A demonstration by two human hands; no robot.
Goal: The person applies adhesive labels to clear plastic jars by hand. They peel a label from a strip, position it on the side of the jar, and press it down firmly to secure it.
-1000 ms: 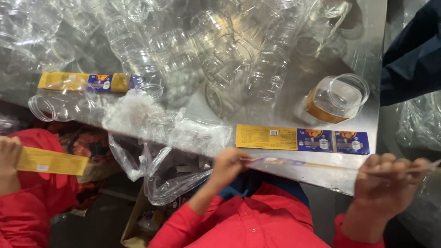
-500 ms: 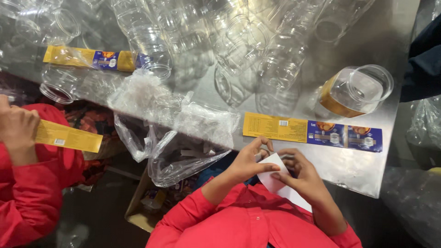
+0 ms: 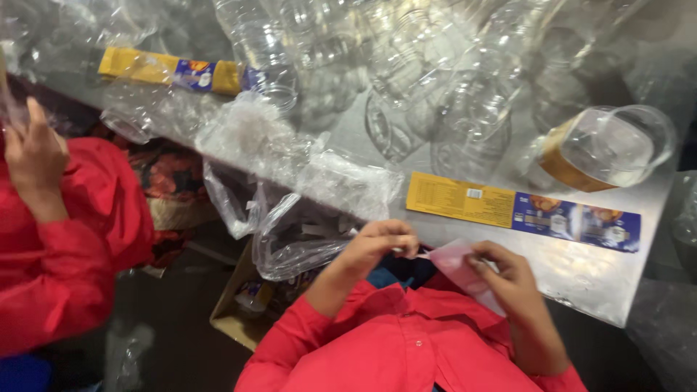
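A grey metal table [image 3: 581,268] runs slantwise across the view, its near edge just beyond the person's red shirt [image 3: 406,341]. Closest in, the left hand [image 3: 377,243] and the right hand [image 3: 508,272] meet above the shirt collar, holding a thin pale backing strip [image 3: 454,263] between them. The left fingers are closed in a pinch on the strip's left tip, and the right fingers are curled shut around its other part, so the strip spans the small gap from hand to hand. Its long axis slopes from upper left down to lower right, where the lower end shows past the right palm against the shirt. Just beyond the hands a long flat label [image 3: 523,210] lies on the table, roughly parallel to the near edge: yellow on its left half, dark blue with small pictures on its right. Left of it, crumpled clear plastic bags [image 3: 290,218] hang over the table's edge. Further back stands a clear jar [image 3: 602,149], lying on its side with a yellow band around it, mouth toward the viewer. Behind, a heap of clear plastic bottles [image 3: 406,80] fills the far table, and a second yellow-and-blue label [image 3: 174,71] lies at far left. At the left border a co-worker's hand [image 3: 33,156] rises from a red sleeve.
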